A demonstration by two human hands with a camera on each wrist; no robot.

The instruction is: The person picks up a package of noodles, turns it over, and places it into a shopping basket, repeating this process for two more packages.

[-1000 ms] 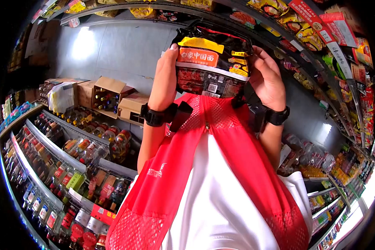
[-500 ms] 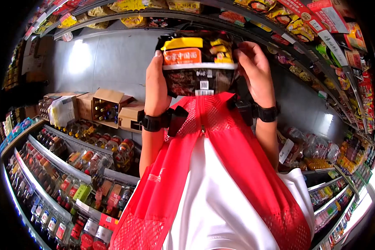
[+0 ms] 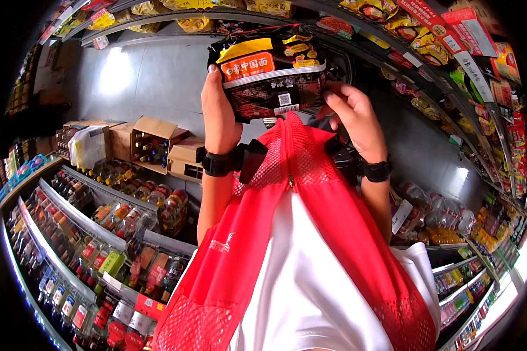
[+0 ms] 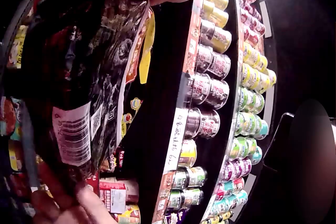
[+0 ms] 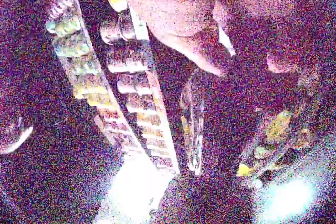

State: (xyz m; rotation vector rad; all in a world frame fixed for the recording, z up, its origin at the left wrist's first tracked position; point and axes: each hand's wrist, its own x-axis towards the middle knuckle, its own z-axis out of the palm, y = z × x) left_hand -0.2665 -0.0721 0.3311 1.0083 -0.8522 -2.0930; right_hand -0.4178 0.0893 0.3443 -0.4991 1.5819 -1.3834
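A black instant noodle pack (image 3: 269, 88) with an orange-and-yellow label and a white band is held up in front of the chest, its barcode side toward me. At its left edge my left hand (image 3: 219, 120) grips it, thumb along the front and the other fingers hidden behind. My right hand (image 3: 356, 117) pinches the lower right corner between thumb and fingers. In the left wrist view, fingertips (image 4: 89, 203) sit at the pack's edge by the barcode (image 4: 72, 134). Heavy noise covers the right wrist view.
Shelves of bagged noodles (image 3: 430, 44) curve along the top and right. Tub noodles (image 4: 210, 87) line racks in the left wrist view. To the left are open cartons of bottles (image 3: 152, 146) and bottle shelves (image 3: 82, 234). Plastic-wrapped bottles (image 3: 439, 207) stand low at right.
The pack has shifted left and tilted, its right side higher. My right hand has slid from the pack's right side down to its lower right corner. The left hand keeps its grip.
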